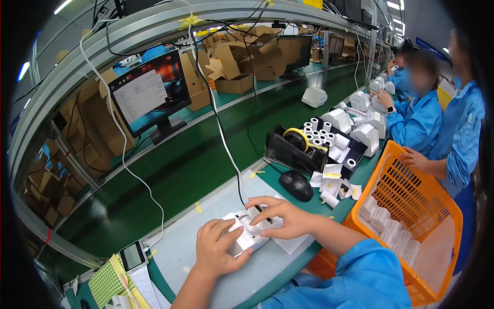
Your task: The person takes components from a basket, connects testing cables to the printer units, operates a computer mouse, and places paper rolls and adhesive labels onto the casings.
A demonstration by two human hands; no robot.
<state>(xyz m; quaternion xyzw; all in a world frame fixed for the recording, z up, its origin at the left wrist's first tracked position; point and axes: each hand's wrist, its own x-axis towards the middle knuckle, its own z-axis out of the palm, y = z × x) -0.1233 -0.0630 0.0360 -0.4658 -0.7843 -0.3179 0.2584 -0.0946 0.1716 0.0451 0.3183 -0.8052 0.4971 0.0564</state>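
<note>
A small white boxy device [241, 246] lies on the pale mat in front of me, with a cable running down to it from above. My left hand [216, 247] is closed around its left side, thumb along the near edge and fingers over the top. My right hand [283, 219] is at its far right part, fingers curled over a white piece [256, 219] with a dark slot beside it. Whether that piece is a lid or a paper roll I cannot tell, as my fingers partly cover it. White paper [292, 244] lies under the right wrist.
A black mouse [296, 185], a tape dispenser [293, 149] and a tray of paper rolls [351, 164] stand to the right. An orange crate [355, 216] holds white devices. A monitor [149, 95] is at the back left, a handheld device [133, 256] at the left. Co-workers [419, 113] stand at right.
</note>
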